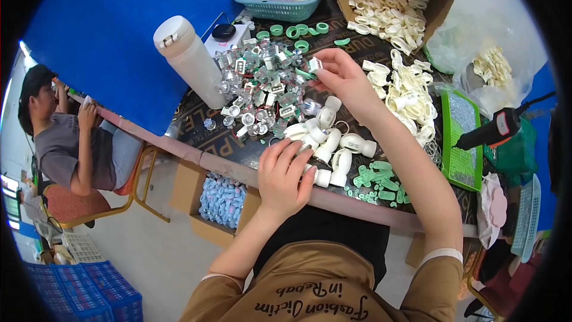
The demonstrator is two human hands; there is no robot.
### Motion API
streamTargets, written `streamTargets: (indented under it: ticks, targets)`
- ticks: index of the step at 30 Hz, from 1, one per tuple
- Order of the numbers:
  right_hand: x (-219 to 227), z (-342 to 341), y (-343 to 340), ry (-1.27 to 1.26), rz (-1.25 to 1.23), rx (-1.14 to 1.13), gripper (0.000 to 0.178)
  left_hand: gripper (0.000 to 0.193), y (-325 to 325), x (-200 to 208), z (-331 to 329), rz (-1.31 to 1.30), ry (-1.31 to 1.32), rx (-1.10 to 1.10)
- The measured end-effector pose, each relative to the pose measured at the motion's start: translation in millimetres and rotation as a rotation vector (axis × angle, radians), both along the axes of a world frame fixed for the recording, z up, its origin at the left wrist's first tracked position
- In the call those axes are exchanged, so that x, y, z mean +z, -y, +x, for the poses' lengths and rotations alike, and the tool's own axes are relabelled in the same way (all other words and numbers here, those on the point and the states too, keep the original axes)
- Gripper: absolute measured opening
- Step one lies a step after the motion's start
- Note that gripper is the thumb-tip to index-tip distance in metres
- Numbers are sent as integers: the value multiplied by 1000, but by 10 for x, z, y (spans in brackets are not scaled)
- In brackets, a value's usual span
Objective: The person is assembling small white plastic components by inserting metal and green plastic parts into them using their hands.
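Observation:
My right hand (pixel 348 84) is closed in a pinch on a small white electronic module (pixel 314 64) with a green edge, held above the far side of the table. Below and left of it lies a heap of clear plastic modules (pixel 262 81) with small circuit parts and red wires. My left hand (pixel 282 173) rests palm down at the near edge, its fingers apart. Its fingertips touch a group of cream-white rounded plastic housings (pixel 326 146); their undersides and part of the nearest one are hidden by the fingers.
Cream plastic parts (pixel 408 98) lie right of my right hand, below a cardboard box (pixel 444 6) of similar pieces. Green pieces (pixel 378 182) sit near the front edge. A white bottle (pixel 190 60), a green tray (pixel 450 143) and a black tool (pixel 491 128) flank them. A person (pixel 74 137) sits at left.

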State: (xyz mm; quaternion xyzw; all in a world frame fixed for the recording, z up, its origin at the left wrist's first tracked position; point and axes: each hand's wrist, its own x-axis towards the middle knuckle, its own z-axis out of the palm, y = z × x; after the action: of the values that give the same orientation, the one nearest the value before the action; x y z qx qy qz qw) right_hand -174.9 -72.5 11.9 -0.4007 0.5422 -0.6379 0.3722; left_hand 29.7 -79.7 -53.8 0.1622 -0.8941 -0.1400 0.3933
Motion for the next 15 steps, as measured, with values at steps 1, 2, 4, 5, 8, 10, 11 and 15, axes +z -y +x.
streamTargets:
  ticks: [1, 2, 4, 5, 8, 10, 11, 15]
  targets:
    - [31, -15, -111, 83, -45, 1, 28, 28, -4, 9, -14, -1, 0, -16]
    - [62, -35, -237, 234, -99, 59, 31, 27, -13, 12, -16, 14, -2, -10]
    - [127, -34, -547, 490, -210, 53, 33, 25, -19, 16, -18, 19, -3, -2]
    - [182, -3, -729, 603, -242, 66, 36, 25, -22, 14, -11, 20, 1, -7]
    - [236, 58, -1412, 712, -264, -2, 39, 25, -21, 8, -21, 33, -1, -10]
    - [169, 98, -1888, 648, -259, -38, 43, 27, -42, 13, -24, 34, 14, -11]
    - [113, 115, -2092, 602, -261, -55, 46, 28, -42, 8, -25, 45, 21, -14]
    - [110, 285, -2676, 514, -9, -204, 54, 30, -52, 40, -23, 134, 4, -29]
